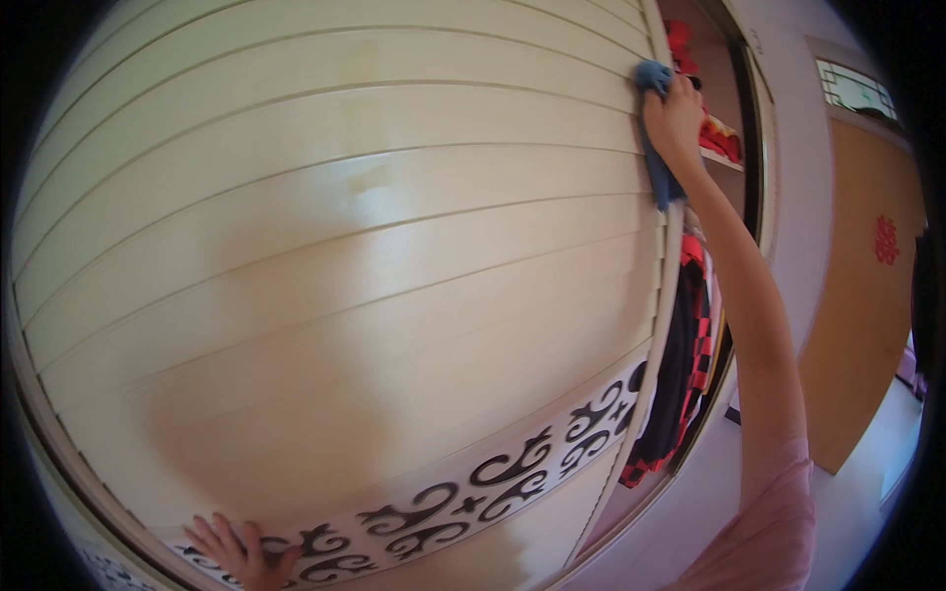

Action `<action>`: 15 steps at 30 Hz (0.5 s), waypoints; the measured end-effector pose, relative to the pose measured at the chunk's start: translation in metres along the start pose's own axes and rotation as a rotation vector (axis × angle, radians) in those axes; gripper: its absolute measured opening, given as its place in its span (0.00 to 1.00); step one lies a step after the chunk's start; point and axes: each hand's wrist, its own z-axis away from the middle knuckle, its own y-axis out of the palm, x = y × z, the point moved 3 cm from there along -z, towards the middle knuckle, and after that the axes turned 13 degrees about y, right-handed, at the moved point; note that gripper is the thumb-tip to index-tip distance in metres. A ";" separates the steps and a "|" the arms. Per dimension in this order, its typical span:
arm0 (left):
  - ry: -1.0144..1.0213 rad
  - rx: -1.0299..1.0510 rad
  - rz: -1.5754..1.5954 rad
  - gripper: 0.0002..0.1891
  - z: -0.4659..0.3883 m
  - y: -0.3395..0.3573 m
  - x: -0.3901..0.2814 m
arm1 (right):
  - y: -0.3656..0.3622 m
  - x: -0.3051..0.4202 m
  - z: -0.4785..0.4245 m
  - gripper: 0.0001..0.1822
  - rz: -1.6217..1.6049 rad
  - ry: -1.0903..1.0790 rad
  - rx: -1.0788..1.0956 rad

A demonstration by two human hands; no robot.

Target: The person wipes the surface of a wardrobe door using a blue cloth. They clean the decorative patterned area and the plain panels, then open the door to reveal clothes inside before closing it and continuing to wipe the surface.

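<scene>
A large cream wardrobe door panel (443, 236) with horizontal grooves fills most of the view. At its right edge, high up, my right hand (674, 114) grips a blue cloth (658, 166) that lies against the door's frame and hangs down below the fingers. My left hand (244, 554) rests with spread fingers at the lower left, on a decorative band (510, 473) of black scrollwork on white. It holds nothing. Faint yellowish marks (369, 179) show on the upper middle of the panel.
Behind the door's right edge, the wardrobe stands partly uncovered, with red-and-black checked clothes (698, 354) hanging and red items (720, 140) on a shelf (720, 159). Farther right are a pale wall (794, 170) and a brown door (861, 295) bearing a red decoration (886, 240).
</scene>
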 end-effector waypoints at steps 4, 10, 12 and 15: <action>-0.010 0.024 0.016 0.40 -0.006 -0.003 0.000 | -0.013 0.042 -0.001 0.19 -0.130 0.085 0.111; -0.036 0.001 0.129 0.37 -0.003 -0.001 -0.004 | -0.065 0.228 0.017 0.13 -0.382 -0.157 0.147; -0.055 -0.036 0.178 0.35 -0.004 0.001 -0.004 | -0.089 0.306 0.032 0.14 -0.424 -0.293 0.037; -0.072 -0.094 0.161 0.34 -0.007 0.000 -0.004 | -0.113 0.405 0.057 0.13 -0.592 -0.173 0.223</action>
